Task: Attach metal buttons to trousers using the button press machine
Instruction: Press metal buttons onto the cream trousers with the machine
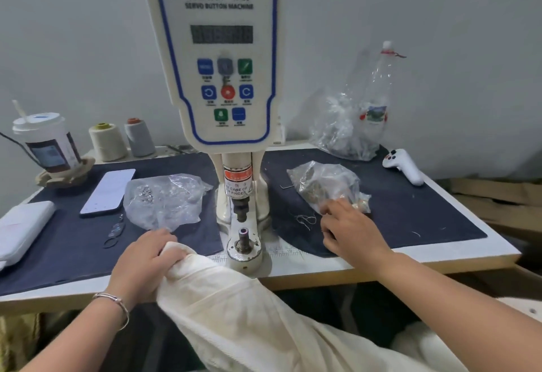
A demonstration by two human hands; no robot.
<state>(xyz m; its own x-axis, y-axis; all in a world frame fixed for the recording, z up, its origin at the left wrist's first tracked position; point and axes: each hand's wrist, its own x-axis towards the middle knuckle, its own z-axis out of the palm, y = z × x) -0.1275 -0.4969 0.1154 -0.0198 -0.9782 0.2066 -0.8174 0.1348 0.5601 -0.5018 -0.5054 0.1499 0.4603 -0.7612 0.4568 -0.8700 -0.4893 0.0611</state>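
At lower centre of the frame the left hand (146,263) is gripping a bunched edge of the cream trousers (234,313), fingers curled round the cloth, holding it just beside the lower die (244,239) of the press (223,58), probably so the fabric is ready to slide over the die. The rest of the trousers is trailing down toward the lower right, off the tabletop (322,266).

At centre right the right hand (349,231) is reaching to a clear bag (325,184) that seems to be holding brass-coloured parts; its fingers are lying loosely bent at the bag's near corner, and whether they are pinching anything I cannot tell. This is likely a reach for a button. A second bag (164,201), left of the press, is showing small silvery pieces, so each kind of part is sitting within easy reach of one hand.

The die looks bare, so no button seems loaded yet.

A dark cloth (410,210) is covering most of the white tabletop. At the left a phone (108,191), a lidded cup (47,140) and two thread cones (121,140) are standing; at the upper right a plastic bottle (378,90) and a white controller (406,166) are sitting before a plain grey wall (440,20).
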